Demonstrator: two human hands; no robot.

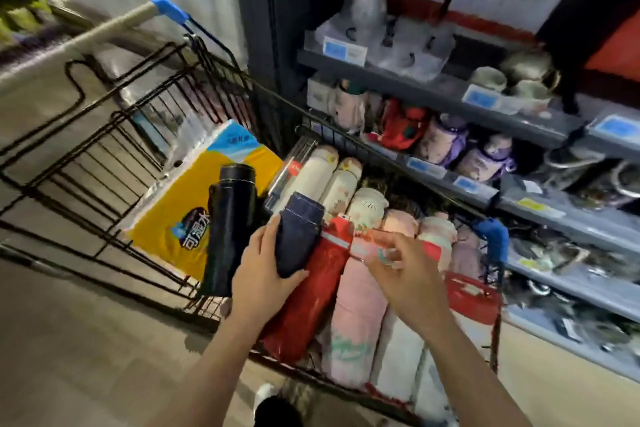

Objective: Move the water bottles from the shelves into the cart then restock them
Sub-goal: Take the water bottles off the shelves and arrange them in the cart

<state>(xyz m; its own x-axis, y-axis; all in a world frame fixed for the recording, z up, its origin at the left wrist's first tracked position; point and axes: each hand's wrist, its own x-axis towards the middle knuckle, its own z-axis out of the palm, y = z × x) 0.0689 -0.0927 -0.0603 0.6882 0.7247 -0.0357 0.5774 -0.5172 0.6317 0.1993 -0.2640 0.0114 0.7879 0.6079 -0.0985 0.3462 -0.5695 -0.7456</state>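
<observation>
A black wire cart [104, 135] stands beside the shelves [433, 87]. Several water bottles lie in it: a red one [311, 291], pink ones [356, 315], cream ones [315, 177] and a tall black one [230, 229]. My left hand [259, 274] grips a dark navy bottle [298, 236] above the pile. My right hand [405, 274] pinches a small pink, translucent item [374, 243] over the pink bottles. More bottles, red [398, 125] and purple [446, 139], stand on a middle shelf.
A yellow and blue plastic pack [180, 218] lies in the cart's far end. The cart handle [114, 28] with a blue end cap points up left. Metal kettles and cups fill the upper shelves; red and white boxes sit on top. Tiled floor lies to the left.
</observation>
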